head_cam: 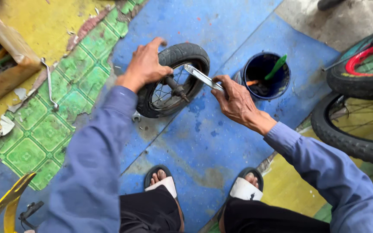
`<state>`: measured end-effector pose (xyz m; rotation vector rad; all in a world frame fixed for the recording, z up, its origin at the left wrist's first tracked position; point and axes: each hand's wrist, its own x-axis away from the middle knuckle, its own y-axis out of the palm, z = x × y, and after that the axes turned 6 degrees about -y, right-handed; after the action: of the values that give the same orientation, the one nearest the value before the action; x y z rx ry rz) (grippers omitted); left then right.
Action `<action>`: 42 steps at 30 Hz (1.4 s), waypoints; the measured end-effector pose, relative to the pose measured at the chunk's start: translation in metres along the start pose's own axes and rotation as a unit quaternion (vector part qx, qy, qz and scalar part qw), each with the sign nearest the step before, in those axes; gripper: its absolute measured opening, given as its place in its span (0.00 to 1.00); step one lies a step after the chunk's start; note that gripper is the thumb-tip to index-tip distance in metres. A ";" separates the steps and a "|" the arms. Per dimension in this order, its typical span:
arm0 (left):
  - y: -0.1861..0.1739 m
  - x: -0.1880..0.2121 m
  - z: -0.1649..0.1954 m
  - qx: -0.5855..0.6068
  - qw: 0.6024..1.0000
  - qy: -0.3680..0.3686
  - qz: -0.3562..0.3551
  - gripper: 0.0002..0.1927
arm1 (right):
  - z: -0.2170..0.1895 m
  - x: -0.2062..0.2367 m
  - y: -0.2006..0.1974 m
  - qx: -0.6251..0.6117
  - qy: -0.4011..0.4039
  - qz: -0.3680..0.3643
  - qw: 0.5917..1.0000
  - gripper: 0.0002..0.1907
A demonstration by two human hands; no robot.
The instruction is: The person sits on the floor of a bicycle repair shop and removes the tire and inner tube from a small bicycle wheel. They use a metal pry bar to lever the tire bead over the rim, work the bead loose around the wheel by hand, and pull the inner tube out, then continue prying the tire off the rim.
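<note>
- The small wheel (172,82) stands tilted on the blue floor (203,142), in the middle, just beyond the person's feet.
- The left hand (145,64) clamps over the tyre's top left edge, apparently to steady it.
- The right hand (236,99) grips a flat metal tool (201,77), its tip wedged at the rim, likely for leverage.
- Right of the wheel, a blue bucket (281,84) holds a green-handled brush (276,67) and an orange-handled tool.
- Far left, a wooden box (5,64) holds tools; a spanner (49,84) lies beside it.
</note>
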<state>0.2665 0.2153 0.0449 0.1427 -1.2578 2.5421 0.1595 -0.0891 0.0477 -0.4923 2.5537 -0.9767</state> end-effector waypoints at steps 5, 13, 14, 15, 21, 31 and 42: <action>0.007 0.014 0.000 0.055 0.992 0.018 0.109 0.18 | -0.014 -0.029 -0.019 0.086 -0.003 -0.099 0.991 0.14; 0.025 0.015 0.005 0.054 0.985 0.069 0.148 0.12 | -0.039 -0.057 -0.046 0.179 -0.029 -0.165 0.969 0.12; 0.025 0.015 0.007 0.063 0.985 0.068 0.145 0.11 | -0.043 -0.059 -0.049 0.186 -0.047 -0.164 0.968 0.13; 0.024 0.015 0.009 0.065 0.986 0.066 0.138 0.11 | -0.046 -0.063 -0.052 0.192 -0.066 -0.164 0.965 0.14; 0.024 0.021 0.021 0.080 0.987 0.067 0.122 0.10 | -0.064 -0.086 -0.068 0.268 -0.023 -0.289 0.919 0.13; 0.031 0.019 0.030 0.062 0.985 0.110 0.120 0.12 | -0.071 -0.094 -0.060 0.332 -0.031 -0.316 0.888 0.12; 0.014 0.019 0.026 0.073 0.991 0.081 0.082 0.22 | -0.025 -0.016 0.050 0.026 -0.052 0.118 0.991 0.16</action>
<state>0.2434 0.1910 0.0540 -0.1392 -1.0610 2.7221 0.1529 -0.0333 0.0339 -0.2144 2.4186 -0.9039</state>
